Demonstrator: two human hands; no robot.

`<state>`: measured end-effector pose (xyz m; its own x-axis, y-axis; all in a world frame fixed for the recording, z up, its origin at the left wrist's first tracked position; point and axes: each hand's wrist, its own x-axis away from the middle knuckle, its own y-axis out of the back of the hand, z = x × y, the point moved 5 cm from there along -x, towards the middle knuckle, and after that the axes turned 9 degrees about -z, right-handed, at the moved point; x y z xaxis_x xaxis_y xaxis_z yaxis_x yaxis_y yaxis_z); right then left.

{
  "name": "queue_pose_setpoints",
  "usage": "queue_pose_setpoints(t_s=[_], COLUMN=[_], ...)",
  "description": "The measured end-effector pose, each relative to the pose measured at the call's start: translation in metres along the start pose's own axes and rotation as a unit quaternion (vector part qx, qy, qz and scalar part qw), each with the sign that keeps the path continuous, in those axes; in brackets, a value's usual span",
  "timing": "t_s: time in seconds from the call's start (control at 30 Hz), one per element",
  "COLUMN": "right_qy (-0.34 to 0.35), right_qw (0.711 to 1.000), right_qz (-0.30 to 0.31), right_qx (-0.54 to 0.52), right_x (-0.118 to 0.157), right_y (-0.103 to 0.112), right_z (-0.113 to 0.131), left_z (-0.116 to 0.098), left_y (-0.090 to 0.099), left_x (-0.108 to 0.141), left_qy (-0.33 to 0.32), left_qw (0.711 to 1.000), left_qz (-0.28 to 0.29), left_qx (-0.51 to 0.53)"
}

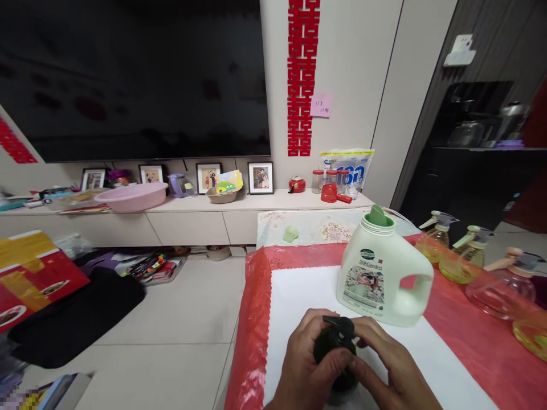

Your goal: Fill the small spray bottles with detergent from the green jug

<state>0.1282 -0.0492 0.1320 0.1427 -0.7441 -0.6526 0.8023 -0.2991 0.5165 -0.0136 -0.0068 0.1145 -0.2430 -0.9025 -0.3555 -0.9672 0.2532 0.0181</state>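
Note:
A dark pump bottle [341, 327] stands upright between my two hands, low in the view over the white sheet. My left hand [301, 364] is wrapped round its left side, the thumb across the front. My right hand [384, 361] has its fingers closed on the bottle's right side, close below the pump head. Just behind the hands, a large pale green jug [367, 273] with a handle and a flower label stands on the white sheet [299, 296]. A green piece shows in its open neck.
Several clear pump bottles [470, 250] line the right side of the red table cover [256, 302]. A light green lump [290, 233] lies at the back. Behind is a low cabinet with a pink basin [134, 196], frames and jars.

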Motion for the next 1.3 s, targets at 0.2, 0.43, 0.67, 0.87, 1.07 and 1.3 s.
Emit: queue_pose_setpoints(t_s=[0.2, 0.43, 0.67, 0.87, 1.07, 1.3], right_qy=[-0.007, -0.013, 0.056, 0.021, 0.003, -0.015], right_qw=[1.0, 0.999, 0.998, 1.0, 0.999, 1.0], right_qz=[0.007, 0.036, -0.002, 0.015, 0.05, 0.004], right_qx=[-0.019, 0.007, 0.019, 0.006, -0.006, -0.006], right_x=[0.001, 0.007, 0.0, 0.006, 0.013, 0.017], right_y=[0.003, -0.004, -0.002, -0.01, -0.017, -0.028], right_z=[-0.006, -0.018, -0.003, -0.016, -0.024, -0.036], left_z=[0.015, 0.024, 0.019, 0.022, 0.022, 0.022], left_y=[0.001, 0.007, 0.004, 0.003, -0.003, -0.004], left_x=[0.004, 0.009, 0.01, 0.011, 0.011, 0.014], left_qy=[-0.058, -0.084, -0.078, -0.094, -0.085, -0.05], left_qw=[0.998, 0.993, 0.993, 0.989, 0.99, 0.991], left_qz=[0.01, -0.03, -0.056, -0.082, -0.074, -0.08], left_qx=[-0.037, -0.075, -0.069, -0.083, -0.087, -0.094])
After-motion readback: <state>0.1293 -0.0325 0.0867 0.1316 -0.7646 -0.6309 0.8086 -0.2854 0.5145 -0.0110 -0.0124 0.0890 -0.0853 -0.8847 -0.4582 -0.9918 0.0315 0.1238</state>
